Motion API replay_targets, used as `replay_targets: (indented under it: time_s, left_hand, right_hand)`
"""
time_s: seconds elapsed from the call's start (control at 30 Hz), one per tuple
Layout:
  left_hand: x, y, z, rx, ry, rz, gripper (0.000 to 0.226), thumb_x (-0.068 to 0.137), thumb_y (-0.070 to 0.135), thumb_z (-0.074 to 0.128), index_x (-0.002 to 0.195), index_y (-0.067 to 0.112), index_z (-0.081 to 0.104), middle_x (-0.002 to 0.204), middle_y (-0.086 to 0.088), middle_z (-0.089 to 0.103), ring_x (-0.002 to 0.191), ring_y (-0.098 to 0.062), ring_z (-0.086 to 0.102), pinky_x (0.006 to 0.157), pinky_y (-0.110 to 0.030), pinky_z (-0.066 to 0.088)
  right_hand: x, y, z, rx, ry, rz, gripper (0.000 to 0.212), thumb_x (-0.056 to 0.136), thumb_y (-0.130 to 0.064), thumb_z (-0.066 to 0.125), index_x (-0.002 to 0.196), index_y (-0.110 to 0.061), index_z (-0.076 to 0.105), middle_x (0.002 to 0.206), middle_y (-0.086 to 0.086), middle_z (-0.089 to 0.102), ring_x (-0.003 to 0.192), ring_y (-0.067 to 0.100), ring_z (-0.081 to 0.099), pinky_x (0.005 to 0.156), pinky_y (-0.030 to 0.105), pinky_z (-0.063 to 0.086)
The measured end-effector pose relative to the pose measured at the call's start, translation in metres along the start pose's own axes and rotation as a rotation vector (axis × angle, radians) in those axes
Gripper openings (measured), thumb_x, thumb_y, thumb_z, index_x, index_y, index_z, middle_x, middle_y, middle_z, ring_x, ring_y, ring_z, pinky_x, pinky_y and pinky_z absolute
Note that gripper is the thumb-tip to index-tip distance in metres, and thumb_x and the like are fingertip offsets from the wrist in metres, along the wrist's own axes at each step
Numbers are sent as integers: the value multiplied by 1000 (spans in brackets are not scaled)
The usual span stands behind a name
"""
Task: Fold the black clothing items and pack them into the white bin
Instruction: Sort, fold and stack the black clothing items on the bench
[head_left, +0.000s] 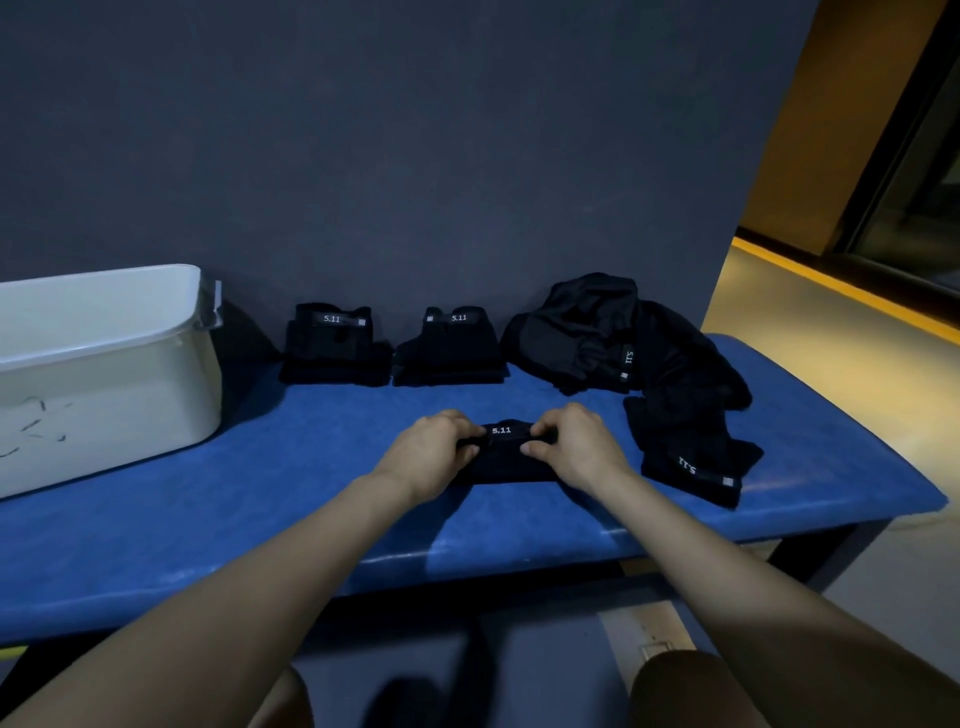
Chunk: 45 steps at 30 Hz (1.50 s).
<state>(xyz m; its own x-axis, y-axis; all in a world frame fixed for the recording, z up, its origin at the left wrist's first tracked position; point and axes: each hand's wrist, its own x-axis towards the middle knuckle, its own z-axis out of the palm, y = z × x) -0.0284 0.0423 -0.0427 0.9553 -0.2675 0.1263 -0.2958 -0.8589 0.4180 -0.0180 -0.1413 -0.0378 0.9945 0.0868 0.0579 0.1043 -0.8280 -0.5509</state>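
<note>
Black garment (506, 457) between both hands' fingers (470, 431)

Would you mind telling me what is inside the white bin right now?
The white bin shows only bare inner wall; no black clothing is visible inside. Its floor is hidden by the near wall, so its contents are uncertain.

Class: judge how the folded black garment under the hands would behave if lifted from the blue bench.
The folded garment is probably floppy: the unfolded pile slumps in creases. It likely unfolds unless supported, which may be why both the left hand and right hand pinch it. Seemingly light, unbreakable.
</note>
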Motion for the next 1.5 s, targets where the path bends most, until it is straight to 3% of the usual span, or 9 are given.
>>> replay_targets:
  time_s: [0.13,0.23,0.4,0.57,0.8,0.9,1.07,1.27,1.5]
  left_hand:
    - [1,4,-3,-169,44,-112,26,96,22,51,115,15,67,118,-1,64,110,-17,56,87,-17,36]
    - [2,6,-2,-219,94,-187,21,92,18,58,108,13,70,112,-2,68,106,-15,60,84,-16,39]
    - [-6,2,-5,-205,117,-232,18,84,17,68,101,19,68,102,2,68,98,-15,62,83,-27,49]
    - [-26,-16,-17,-90,252,-132,22,78,6,66,91,23,62,99,7,56,95,-16,57,81,-36,49]
    - [-38,-64,-47,132,160,-107,25,94,21,49,115,23,62,115,5,57,102,-21,58,80,-35,48]
    - [-41,-90,-58,181,145,-193,28,95,26,46,121,24,58,119,3,55,107,-23,56,84,-36,48]
    - [-36,-122,-72,199,150,-283,35,96,24,45,130,21,52,131,-1,50,115,-26,53,89,-37,46]
    - [-33,-141,-71,169,186,-309,34,97,21,43,130,19,52,129,-3,50,113,-27,54,86,-37,47]
    - [-27,-135,-73,119,176,-353,33,96,17,44,126,14,54,126,-7,49,111,-28,53,91,-39,46]
  right_hand:
    - [-1,-8,-6,77,-28,64,23,88,-30,63,97,-10,71,93,3,63,87,16,57,74,29,46]
    - [2,-16,-8,107,-41,145,23,89,-27,63,92,-5,68,92,7,63,87,22,60,77,34,52]
    - [3,-30,-8,43,-86,301,35,83,-27,71,76,-10,42,82,4,47,73,19,50,61,30,41]
    - [7,-47,11,136,-83,304,35,78,-24,76,76,-9,44,83,5,52,74,19,51,50,25,37]
    - [25,-94,53,126,0,28,33,81,-16,70,65,-17,42,96,9,55,81,21,53,69,30,44]
    - [36,-112,71,123,-35,-117,4,86,-10,64,85,-14,62,109,6,51,92,18,52,79,25,42]
    - [56,-140,92,63,-143,-273,28,90,-10,60,118,-8,62,123,6,48,112,22,52,91,22,39]
    - [70,-148,104,62,-156,-302,30,91,-8,58,122,-7,59,127,3,47,113,19,50,88,18,36]
    - [72,-146,101,59,-186,-290,34,91,-10,58,125,-10,58,130,4,47,118,22,49,99,27,40]
